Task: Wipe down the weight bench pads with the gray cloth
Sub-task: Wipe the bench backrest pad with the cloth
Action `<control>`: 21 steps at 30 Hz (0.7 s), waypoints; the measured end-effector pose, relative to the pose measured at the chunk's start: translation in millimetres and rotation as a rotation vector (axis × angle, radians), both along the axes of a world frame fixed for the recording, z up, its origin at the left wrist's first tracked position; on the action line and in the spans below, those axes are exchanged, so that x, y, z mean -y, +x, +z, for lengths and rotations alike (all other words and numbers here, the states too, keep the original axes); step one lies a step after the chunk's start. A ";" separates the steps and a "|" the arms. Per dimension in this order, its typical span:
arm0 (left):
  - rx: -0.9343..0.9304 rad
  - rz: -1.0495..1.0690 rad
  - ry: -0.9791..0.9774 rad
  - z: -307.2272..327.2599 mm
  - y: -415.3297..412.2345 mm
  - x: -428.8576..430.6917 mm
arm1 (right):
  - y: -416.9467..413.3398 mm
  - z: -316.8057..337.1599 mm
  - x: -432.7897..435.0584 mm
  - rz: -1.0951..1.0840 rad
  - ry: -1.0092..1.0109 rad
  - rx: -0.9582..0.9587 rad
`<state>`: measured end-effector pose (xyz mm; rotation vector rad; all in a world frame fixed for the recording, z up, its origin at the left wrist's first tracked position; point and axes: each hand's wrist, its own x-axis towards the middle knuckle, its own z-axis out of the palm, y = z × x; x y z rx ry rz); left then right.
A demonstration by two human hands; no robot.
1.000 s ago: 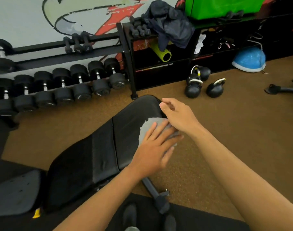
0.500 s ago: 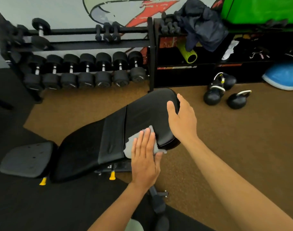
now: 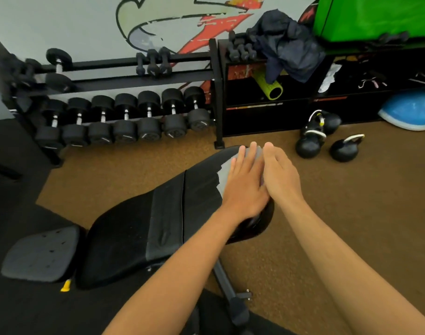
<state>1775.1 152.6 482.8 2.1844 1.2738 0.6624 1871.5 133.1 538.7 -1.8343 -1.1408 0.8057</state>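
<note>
**Two flat palms at the pad's far end**

Head view: the left hand (image 3: 245, 187) lies flat on the gray cloth (image 3: 227, 176). Its fingers are straight and released, and they press the cloth onto the rounded far end of the back pad (image 3: 199, 189), probably so the whole palm drives the wipe. The right hand (image 3: 281, 175) rests just beside it, fingers straight and grasping nothing, seemingly to steady. The pad is smooth black vinyl with a seam across it. The cloth looks soft and ragged-edged.
</note>
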 end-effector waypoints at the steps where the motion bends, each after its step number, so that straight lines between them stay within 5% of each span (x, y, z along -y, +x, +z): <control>1: 0.006 0.028 -0.055 1.8 -4.4 -17.8 | -0.9 0.4 -2.2 -0.001 0.001 -0.005; 6: 0.023 0.253 -0.346 -2.9 -28.1 -89.5 | -13.9 -1.1 -13.8 0.156 -0.104 0.124; 10: 0.049 0.280 -0.374 -11.7 -37.1 -97.6 | -18.9 -11.9 -17.6 0.209 -0.109 0.250; 21: 0.089 0.177 -0.173 -35.1 -66.1 107.6 | -19.2 -15.7 -18.0 0.153 -0.070 0.250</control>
